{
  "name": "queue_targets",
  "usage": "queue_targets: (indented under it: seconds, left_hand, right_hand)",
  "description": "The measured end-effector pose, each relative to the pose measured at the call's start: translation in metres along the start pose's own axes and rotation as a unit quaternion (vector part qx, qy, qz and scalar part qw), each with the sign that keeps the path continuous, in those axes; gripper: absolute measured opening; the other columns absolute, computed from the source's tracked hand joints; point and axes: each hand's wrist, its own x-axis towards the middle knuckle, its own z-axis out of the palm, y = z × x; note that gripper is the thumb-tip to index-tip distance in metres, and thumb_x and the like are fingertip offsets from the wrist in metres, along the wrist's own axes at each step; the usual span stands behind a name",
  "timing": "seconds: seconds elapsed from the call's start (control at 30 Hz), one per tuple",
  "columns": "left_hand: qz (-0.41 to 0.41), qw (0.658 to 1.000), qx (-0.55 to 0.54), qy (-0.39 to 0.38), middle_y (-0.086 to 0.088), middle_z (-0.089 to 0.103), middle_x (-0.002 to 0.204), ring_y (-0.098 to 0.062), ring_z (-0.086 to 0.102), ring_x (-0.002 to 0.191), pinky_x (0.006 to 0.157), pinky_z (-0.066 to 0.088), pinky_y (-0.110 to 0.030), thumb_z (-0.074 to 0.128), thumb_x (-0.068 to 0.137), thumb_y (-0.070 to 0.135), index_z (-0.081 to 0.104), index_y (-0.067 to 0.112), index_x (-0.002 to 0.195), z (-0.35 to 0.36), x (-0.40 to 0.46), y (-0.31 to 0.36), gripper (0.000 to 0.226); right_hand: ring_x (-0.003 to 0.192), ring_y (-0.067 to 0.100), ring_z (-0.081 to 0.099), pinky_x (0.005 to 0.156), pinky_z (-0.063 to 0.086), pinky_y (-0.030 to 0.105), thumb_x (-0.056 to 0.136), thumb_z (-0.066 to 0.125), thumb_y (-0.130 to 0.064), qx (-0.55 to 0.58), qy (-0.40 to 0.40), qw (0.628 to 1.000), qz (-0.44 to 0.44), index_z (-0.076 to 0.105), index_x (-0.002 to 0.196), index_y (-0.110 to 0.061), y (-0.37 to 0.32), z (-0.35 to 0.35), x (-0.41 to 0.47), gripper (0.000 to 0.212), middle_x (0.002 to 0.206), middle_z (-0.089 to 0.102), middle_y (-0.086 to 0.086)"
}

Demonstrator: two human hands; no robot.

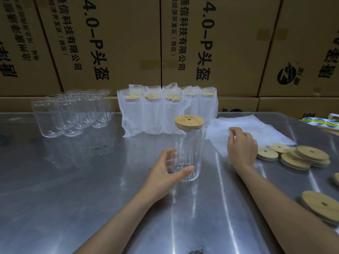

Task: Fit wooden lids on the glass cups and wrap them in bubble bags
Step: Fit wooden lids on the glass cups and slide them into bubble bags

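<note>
A clear glass cup [189, 143] stands upright mid-table with a round wooden lid [189, 121] seated on its mouth. My left hand [167, 170] curls round the cup's lower part, thumb in front, fingers behind the glass. My right hand [241, 145] reaches to the right of the cup and pinches the near edge of a flat stack of white bubble bags [256, 129]. Behind the cup stands a row of several lidded cups in bubble bags [156, 114].
Several bare glass cups [73, 112] cluster at the back left of the steel table [73, 180]. Loose wooden lids [297, 155] are piled at the right, one more lid [322, 206] near my right forearm. Sticker roll [319, 122] far right. Cardboard boxes [128, 43] wall the back.
</note>
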Motion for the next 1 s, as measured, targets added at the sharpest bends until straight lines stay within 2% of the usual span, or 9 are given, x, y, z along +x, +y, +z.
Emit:
queue_targets:
  seconds: [0.13,0.23,0.43,0.53,0.63,0.73,0.77,0.87,1.0]
  left_hand:
    - [-0.001,1.000,0.000,-0.001,0.010,0.052,0.130,-0.006,0.052,0.119,0.092,0.045,-0.018,0.077,0.059,0.051,0.044,0.031,0.130,0.001,0.000,0.001,0.081]
    - [-0.003,1.000,-0.001,-0.004,0.011,0.051,0.131,-0.001,0.052,0.114,0.084,0.045,-0.011,0.078,0.066,0.045,0.043,0.031,0.132,0.000,-0.001,0.003,0.076]
    - [0.004,1.000,-0.025,0.018,0.013,0.045,0.137,-0.007,0.049,0.120,0.089,0.041,-0.017,0.077,0.062,0.062,0.039,0.033,0.134,-0.002,-0.004,0.009,0.086]
    - [0.024,0.999,-0.019,0.038,0.013,0.040,0.142,-0.006,0.045,0.125,0.084,0.036,-0.007,0.068,0.062,0.060,0.035,0.033,0.137,-0.003,-0.005,0.012,0.086]
    - [0.074,0.992,0.013,0.098,0.019,0.034,0.144,0.001,0.038,0.129,0.084,0.029,0.001,0.065,0.061,0.071,0.029,0.037,0.140,-0.005,-0.007,0.019,0.093]
    - [0.200,0.954,0.109,0.198,0.020,0.027,0.142,-0.001,0.030,0.136,0.105,0.027,-0.012,0.060,0.072,0.067,0.023,0.032,0.144,-0.010,-0.009,0.028,0.089]
    - [0.256,0.926,0.150,0.232,0.016,0.025,0.143,-0.005,0.027,0.139,0.110,0.025,-0.016,0.061,0.077,0.059,0.021,0.027,0.146,-0.011,-0.009,0.030,0.086]
    - [0.380,0.843,0.229,0.305,-0.004,0.024,0.146,-0.012,0.022,0.141,0.117,0.021,-0.023,0.063,0.086,0.040,0.023,0.013,0.144,-0.014,-0.009,0.035,0.076]
    - [0.419,0.798,0.264,0.344,-0.006,0.034,0.136,-0.014,0.033,0.131,0.112,0.023,-0.024,0.056,0.090,0.028,0.033,0.016,0.137,-0.022,-0.010,0.039,0.054]
  right_hand:
    - [0.091,0.026,0.057,0.073,0.036,0.034,0.097,0.053,-0.025,0.093,0.040,0.995,0.021,0.068,0.104,-0.016,-0.003,-0.009,-0.011,0.019,0.094,0.069,0.007]
    - [0.090,0.021,0.060,0.069,0.038,0.031,0.095,0.058,-0.027,0.138,0.047,0.989,0.031,0.066,0.096,-0.017,-0.011,-0.018,-0.018,0.013,0.092,0.069,0.002]
    - [0.095,0.019,0.059,0.066,0.036,0.024,0.092,0.063,-0.029,0.241,0.094,0.966,0.025,0.054,0.088,-0.022,-0.045,-0.046,-0.021,0.012,0.090,0.060,-0.008]
    - [0.103,0.021,0.057,0.075,0.036,0.013,0.094,0.059,-0.030,0.291,0.128,0.948,0.004,0.060,0.099,-0.018,-0.062,-0.060,-0.018,0.013,0.101,0.062,-0.008]
    - [0.113,0.016,0.054,0.094,0.037,0.016,0.097,0.048,-0.024,0.290,0.159,0.940,-0.081,0.060,0.116,-0.010,-0.082,-0.074,-0.019,0.026,0.116,0.062,-0.001]
    - [0.118,0.010,0.050,0.101,0.028,0.006,0.096,0.044,-0.021,0.254,0.152,0.928,-0.228,0.057,0.123,-0.005,-0.105,-0.084,-0.031,0.034,0.126,0.059,0.002]
    - [0.117,0.011,0.052,0.101,0.032,0.009,0.096,0.044,-0.021,0.240,0.139,0.920,-0.277,0.057,0.125,-0.004,-0.112,-0.086,-0.036,0.036,0.128,0.059,0.003]
    - [0.110,0.021,0.064,0.088,0.054,0.040,0.095,0.047,-0.025,0.193,0.112,0.889,-0.400,0.059,0.126,-0.004,-0.129,-0.083,-0.054,0.039,0.125,0.064,0.010]
    - [0.105,0.028,0.065,0.083,0.053,0.042,0.095,0.048,-0.029,0.160,0.079,0.856,-0.485,0.064,0.123,-0.007,-0.141,-0.078,-0.075,0.040,0.116,0.068,0.011]
